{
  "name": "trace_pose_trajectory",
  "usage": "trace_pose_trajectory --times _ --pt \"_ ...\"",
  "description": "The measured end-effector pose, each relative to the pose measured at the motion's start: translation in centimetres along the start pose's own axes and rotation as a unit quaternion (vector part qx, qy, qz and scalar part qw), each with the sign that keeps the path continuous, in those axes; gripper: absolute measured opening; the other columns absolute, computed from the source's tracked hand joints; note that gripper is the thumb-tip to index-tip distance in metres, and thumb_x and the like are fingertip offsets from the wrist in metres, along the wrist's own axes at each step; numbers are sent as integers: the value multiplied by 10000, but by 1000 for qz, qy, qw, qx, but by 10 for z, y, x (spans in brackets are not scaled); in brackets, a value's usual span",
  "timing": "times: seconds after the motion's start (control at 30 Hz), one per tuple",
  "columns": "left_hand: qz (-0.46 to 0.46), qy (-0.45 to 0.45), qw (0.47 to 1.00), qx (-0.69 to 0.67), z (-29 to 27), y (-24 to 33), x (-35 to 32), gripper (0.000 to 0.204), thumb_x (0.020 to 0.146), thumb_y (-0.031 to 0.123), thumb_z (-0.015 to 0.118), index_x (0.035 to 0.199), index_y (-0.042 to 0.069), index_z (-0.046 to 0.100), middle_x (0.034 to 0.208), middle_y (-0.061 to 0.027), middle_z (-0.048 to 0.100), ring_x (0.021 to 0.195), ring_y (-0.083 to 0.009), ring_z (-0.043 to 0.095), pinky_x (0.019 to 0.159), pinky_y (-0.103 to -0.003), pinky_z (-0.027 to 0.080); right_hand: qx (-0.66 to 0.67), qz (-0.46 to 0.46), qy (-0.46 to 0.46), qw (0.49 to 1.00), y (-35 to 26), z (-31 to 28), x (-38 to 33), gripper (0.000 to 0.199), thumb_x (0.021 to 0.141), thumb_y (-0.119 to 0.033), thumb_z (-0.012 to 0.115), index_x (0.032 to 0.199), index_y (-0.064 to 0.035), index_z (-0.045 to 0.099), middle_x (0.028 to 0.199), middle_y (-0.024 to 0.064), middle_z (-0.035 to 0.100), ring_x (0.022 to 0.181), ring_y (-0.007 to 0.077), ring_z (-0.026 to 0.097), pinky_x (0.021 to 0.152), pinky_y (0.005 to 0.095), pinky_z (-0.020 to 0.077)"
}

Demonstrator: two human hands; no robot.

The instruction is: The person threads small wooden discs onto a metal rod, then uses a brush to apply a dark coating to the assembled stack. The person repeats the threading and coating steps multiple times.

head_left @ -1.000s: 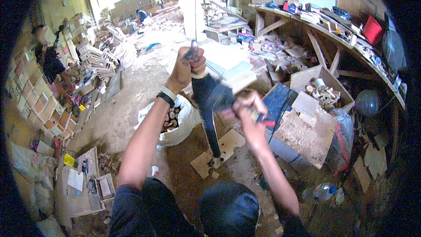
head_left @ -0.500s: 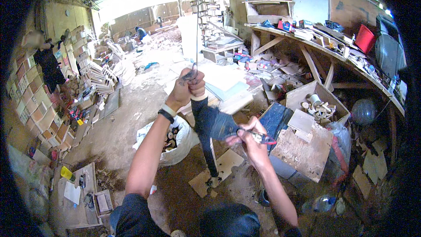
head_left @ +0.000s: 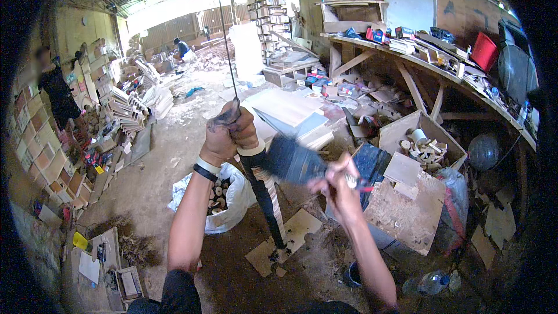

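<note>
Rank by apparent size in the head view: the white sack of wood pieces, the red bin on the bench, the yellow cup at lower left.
1. White sack, clearly largest.
2. Red bin, though it sits farther from the camera, so its true size is unsure.
3. Yellow cup, smallest.

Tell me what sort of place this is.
Most likely a woodworking workshop: a long wooden workbench piled with clutter, stacks of wooden boxes and boards, and a dirt floor strewn with offcuts.

Dirt floor (head_left: 157, 186) w/ white sack (head_left: 232, 209), cardboard scraps (head_left: 290, 238).
</note>
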State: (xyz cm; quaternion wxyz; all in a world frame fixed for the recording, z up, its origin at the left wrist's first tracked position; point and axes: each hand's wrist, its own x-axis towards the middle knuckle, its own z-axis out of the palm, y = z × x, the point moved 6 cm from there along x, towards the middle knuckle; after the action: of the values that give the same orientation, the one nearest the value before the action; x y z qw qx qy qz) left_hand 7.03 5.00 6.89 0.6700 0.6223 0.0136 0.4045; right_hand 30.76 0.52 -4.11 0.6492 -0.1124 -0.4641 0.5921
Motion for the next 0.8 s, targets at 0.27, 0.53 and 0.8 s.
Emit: trace_pose_trajectory --times 0.27,0.53,0.8 --pt "11 22 988 -150 -6 -12 6 502 1020 538 479 701 164 380 611 13 288 489 -156 269 447 -342 191 42 20 -80 996 1 -3 -15 233 945 -38 599 987 -88 375 854 122 571 697 349 735 594 431 621" --pt "-1 70 997 -8 -4 -16 18 493 1001 537 523 713 157 399 621 7 325 489 -157 295 452 -327 224 41 -65 56 995 -12 -26 28 170 1014 -111 557 1009 -112 387 760 85 544 585 256 668 681 378 618" --pt "23 -3 999 23 13 -7 17 494 1047 501 482 724 141 378 605 37 254 465 -107 198 428 -300 160 91 17 -114 989 -15 -8 -2 196 940 4 547 1005 -68 376 794 153 603 675 357 725 582 402 618"
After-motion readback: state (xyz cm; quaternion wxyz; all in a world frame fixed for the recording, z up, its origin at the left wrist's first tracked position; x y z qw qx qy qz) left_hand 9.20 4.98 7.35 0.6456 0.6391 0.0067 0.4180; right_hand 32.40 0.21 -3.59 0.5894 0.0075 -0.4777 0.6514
